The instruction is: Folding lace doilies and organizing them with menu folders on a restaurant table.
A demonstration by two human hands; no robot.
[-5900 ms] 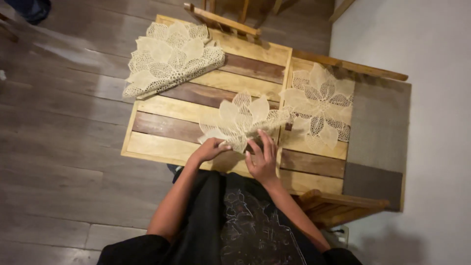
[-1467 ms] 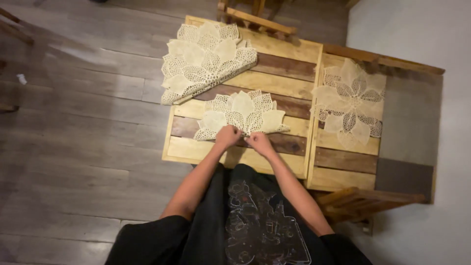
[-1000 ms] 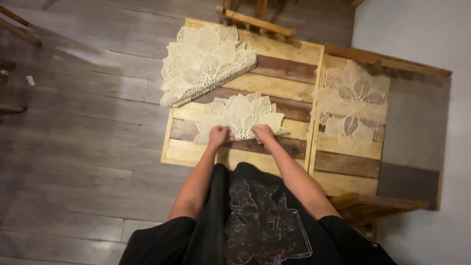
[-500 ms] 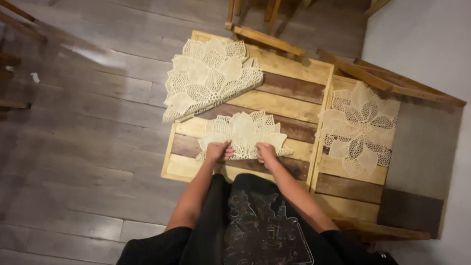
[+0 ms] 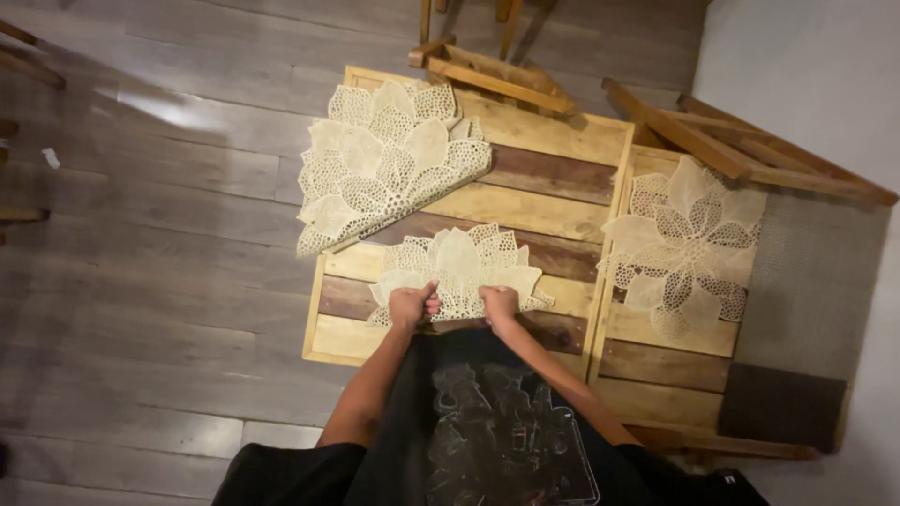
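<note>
Slatted wooden pallet tabletop (image 5: 553,201), light and dark planks. Cream lace leaf-pattern placemat, folded to half-round (image 5: 457,272), near front edge; straight fold running left-right, scalloped arc pointing away. Left hand (image 5: 413,305) and right hand (image 5: 499,303) closed, pinching fold edge, equally near, mat lying just beyond knuckles.
</note>
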